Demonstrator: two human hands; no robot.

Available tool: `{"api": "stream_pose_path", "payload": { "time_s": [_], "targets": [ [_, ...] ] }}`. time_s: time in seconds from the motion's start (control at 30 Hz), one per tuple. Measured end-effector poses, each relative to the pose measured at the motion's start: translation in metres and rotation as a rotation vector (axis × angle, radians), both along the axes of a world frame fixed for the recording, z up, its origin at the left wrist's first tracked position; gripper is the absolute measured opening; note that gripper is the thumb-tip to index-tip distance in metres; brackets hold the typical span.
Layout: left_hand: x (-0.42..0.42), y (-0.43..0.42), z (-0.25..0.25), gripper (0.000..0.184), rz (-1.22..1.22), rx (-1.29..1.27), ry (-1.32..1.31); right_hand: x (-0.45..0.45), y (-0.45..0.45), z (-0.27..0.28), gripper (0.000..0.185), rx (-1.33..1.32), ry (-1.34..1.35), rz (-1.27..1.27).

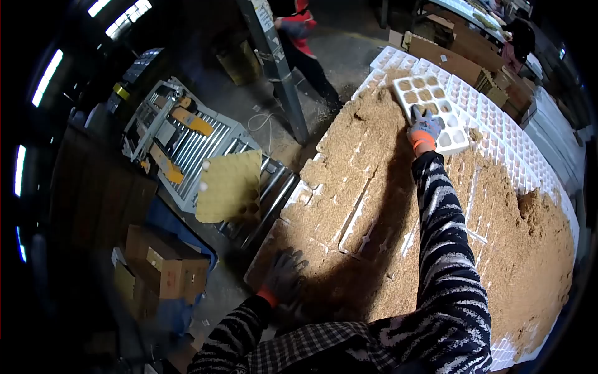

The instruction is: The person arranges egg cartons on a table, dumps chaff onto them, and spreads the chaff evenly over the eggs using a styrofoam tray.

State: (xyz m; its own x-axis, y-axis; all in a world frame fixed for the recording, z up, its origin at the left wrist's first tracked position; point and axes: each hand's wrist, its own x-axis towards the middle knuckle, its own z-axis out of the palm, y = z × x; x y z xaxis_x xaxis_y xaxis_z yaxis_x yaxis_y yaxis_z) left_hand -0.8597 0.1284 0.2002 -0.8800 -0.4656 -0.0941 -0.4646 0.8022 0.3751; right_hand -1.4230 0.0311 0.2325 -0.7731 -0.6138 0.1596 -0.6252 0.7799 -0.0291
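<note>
My right hand [425,129], in a grey glove with an orange cuff, reaches far out over the table. Its fingers grip the near left part of a white tray [443,141] with round cups; several cups hold brown material. This tray sits askew on top of other white trays. My left hand [285,274], gloved alike, lies with fingers spread at the near left edge, on loose brown sawdust-like material [336,156]. That material covers most of the trays beneath, and only strips of their white rims show through.
Bare white trays [498,121] line the far right side. To the left stand a roller conveyor [215,140], a yellowish egg-tray-like sheet [229,187] and an open cardboard box [180,274]. A metal post [274,68] rises beyond the table, with a person [305,56] behind it.
</note>
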Motion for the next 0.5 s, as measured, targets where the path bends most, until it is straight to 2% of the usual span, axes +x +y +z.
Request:
{"api": "stream_pose_path", "payload": {
  "time_s": [0.03,0.1,0.17,0.23,0.3,0.37,0.5],
  "targets": [
    [0.001,0.001,0.001,0.051,0.006,0.012,-0.003,0.001,0.0,-0.007,0.068,-0.014,0.054,0.148],
    [0.001,-0.001,-0.001,0.052,-0.008,-0.006,0.054,0.01,0.003,-0.026,0.066,-0.092,-0.023,0.422],
    [0.004,-0.002,-0.012,0.051,-0.028,-0.05,0.055,0.059,0.025,-0.007,0.067,0.057,-0.015,0.679],
    [0.002,-0.003,-0.013,0.049,-0.051,-0.09,0.043,0.107,0.043,0.003,0.071,0.065,-0.052,0.797],
    [-0.002,-0.003,-0.001,0.046,-0.048,-0.066,0.14,0.154,0.058,0.006,0.073,0.053,-0.158,0.863],
    [0.0,-0.002,-0.001,0.048,-0.06,-0.086,0.097,0.204,0.076,0.017,0.073,0.08,-0.217,0.919],
    [0.004,-0.001,-0.012,0.048,-0.086,-0.195,0.087,0.313,0.116,0.03,0.068,0.068,-0.216,0.99]
  ]
}}
